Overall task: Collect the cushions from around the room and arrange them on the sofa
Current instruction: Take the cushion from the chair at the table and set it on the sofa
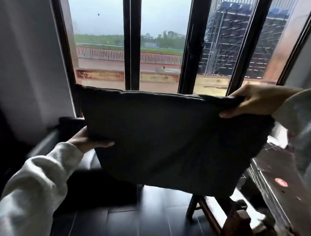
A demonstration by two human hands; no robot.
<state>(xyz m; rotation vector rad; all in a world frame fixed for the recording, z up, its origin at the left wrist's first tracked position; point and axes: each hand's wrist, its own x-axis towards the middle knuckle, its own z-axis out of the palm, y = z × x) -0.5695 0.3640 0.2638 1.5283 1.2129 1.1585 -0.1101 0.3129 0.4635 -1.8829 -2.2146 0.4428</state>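
Observation:
A large dark grey cushion [168, 136] hangs upright in the air in front of a window, filling the middle of the view. My left hand [88, 141] grips its lower left edge, thumb on the front face. My right hand [254, 103] pinches its upper right corner from above. Both arms wear pale sleeves. A dark sofa [47, 144] with a lighter padded arm lies low at the left, partly hidden behind the cushion and blurred.
A tall window with dark frames [131, 44] stands straight ahead. Grey wall [24, 57] is at the left. A dark wooden table or stand [235, 221] occupies the lower right. Dark floorboards [137, 216] lie below the cushion.

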